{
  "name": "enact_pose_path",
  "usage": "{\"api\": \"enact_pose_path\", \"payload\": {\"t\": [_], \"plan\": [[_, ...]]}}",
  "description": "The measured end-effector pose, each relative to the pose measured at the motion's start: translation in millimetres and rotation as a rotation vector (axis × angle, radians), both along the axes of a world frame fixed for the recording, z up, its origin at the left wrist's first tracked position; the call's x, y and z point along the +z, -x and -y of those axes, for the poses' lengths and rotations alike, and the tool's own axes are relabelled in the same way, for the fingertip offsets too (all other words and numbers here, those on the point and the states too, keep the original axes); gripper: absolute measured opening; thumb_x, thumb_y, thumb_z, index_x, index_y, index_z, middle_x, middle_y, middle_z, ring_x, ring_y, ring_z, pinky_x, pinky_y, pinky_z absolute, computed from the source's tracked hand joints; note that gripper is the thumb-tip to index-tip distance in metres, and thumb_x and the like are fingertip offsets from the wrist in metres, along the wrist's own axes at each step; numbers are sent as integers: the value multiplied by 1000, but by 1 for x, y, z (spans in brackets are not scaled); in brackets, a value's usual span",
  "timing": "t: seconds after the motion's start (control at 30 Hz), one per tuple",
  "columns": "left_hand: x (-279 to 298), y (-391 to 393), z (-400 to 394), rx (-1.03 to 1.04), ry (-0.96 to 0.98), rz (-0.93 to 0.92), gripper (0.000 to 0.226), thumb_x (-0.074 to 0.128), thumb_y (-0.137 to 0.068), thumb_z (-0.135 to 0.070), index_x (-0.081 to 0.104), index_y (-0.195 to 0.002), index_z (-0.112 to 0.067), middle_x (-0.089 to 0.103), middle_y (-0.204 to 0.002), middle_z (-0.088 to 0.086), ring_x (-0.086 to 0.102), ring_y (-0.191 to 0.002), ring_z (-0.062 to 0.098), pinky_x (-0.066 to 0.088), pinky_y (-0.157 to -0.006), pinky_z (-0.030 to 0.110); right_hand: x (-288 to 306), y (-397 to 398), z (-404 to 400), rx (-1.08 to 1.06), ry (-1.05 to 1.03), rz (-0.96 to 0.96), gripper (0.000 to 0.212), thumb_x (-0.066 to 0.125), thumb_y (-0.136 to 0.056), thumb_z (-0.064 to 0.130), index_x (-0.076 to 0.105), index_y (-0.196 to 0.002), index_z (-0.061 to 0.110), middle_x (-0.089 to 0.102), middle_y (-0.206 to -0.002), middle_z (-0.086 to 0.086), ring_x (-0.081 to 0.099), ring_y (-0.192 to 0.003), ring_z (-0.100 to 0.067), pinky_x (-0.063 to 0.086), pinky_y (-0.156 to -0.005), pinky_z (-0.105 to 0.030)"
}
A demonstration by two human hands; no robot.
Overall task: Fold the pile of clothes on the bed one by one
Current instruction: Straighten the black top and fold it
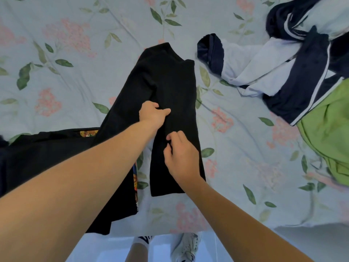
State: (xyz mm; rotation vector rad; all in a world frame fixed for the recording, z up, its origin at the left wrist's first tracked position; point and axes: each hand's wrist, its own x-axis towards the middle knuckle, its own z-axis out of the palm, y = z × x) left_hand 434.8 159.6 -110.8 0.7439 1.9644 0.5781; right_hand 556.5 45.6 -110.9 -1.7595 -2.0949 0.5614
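Long black knit garment (170, 82) lies lengthwise mid-bed on the pale floral bedsheet (66, 44). Left hand (154, 114) pinches a fold of it, fingers curled; right hand (181, 157), just nearer, pinches its cloth too.

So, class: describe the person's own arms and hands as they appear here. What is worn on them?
Both forearms are bare as far as the view shows: no sleeves. The left hand and right hand wear no gloves, and no rings, watch or bracelets show. Fingernails look short and unpainted.
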Motion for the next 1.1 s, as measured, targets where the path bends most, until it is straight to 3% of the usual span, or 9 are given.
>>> {"api": "enact_pose_path", "payload": {"t": [0.1, 0.2, 0.3, 0.37, 0.5, 0.67, 0.8, 0.97, 1.1], "plan": [[0, 3, 5, 5, -106, -115, 27, 67, -96, -20, 63, -121, -10, 68, -108, 5, 66, -108, 25, 52, -98, 36, -1, -5, 10, 12, 41, -21, 21, 63, -95, 24, 59, -114, 16, 56, -103, -1, 55, -82, -21, 48, -66, -39], [2, 0, 26, 43, -122, 66, 17, 62, -100, -26, 66, -90, -13, 62, -81, 2, 67, -88, 26, 59, -90, 43, -6, -29, 22, -153, 145, 109, 43, 69, -90, 37, 55, -126, 20, 50, -122, -2, 50, -108, -23, 49, -84, -39], [6, -14, 57, -6, -34, 277, 15, 73, -95, -25, 63, -102, -16, 71, -96, 1, 71, -93, 21, 59, -63, 29, -7, -56, 30, -267, 301, 65, 61, 73, -89, 42, 48, -140, 20, 44, -135, -4, 46, -123, -26, 49, -97, -42], [3, -20, 77, -96, 17, 283, 32, 79, -89, -20, 61, -114, -14, 73, -103, -1, 72, -92, 17, 54, -58, 22, -5, -69, 30, -306, 406, -62, 66, 74, -90, 39, 43, -145, 20, 45, -138, -3, 47, -124, -23, 49, -101, -40], [3, -20, 111, -242, 107, 239, 32, 83, -86, -19, 69, -115, -17, 77, -106, -4, 73, -100, 15, 59, -90, 34, 6, -81, 22, -333, 641, -282, 48, 73, -95, 30, 49, -135, 19, 64, -115, 5, 65, -104, -16, 50, -82, -30], [19, -12, 142, 32, -16, 346, 22, 74, -96, -28, 73, -100, -7, 78, -87, 1, 75, -85, 16, 60, -72, 27, 8, -89, 17, -305, 754, -384, 36, 66, -101, 28, 61, -134, 17, 70, -121, 2, 67, -108, -18, 53, -89, -31], [9, -13, 171, -54, 51, 159, 31, 73, -97, -27, 53, -75, -19, 47, -58, -9, 48, -57, 13, 49, -61, 33, 9, -94, 24, -335, 807, -502, 36, 63, -103, 23, 55, -138, 18, 67, -124, 2, 66, -110, -17, 54, -88, -30], [1, -34, 191, -100, 47, -250, 19, 59, -104, -25, 52, -92, -12, 48, -98, 2, 51, -85, 21, 44, -78, 32, 6, -101, 34, -324, 825, -506, 32, 66, -102, 21, 61, -133, 16, 71, -123, 1, 69, -112, -18, 57, -94, -32], [1, -44, 196, -66, -4, -346, 17, 50, -107, -24, 50, -103, -7, 47, -110, 6, 50, -83, 19, 40, -75, 32, 9, -109, 41, -279, 725, -499, 27, 63, -104, 19, 65, -131, 18, 70, -115, 9, 65, -98, 1, 52, -81, -12]]}}
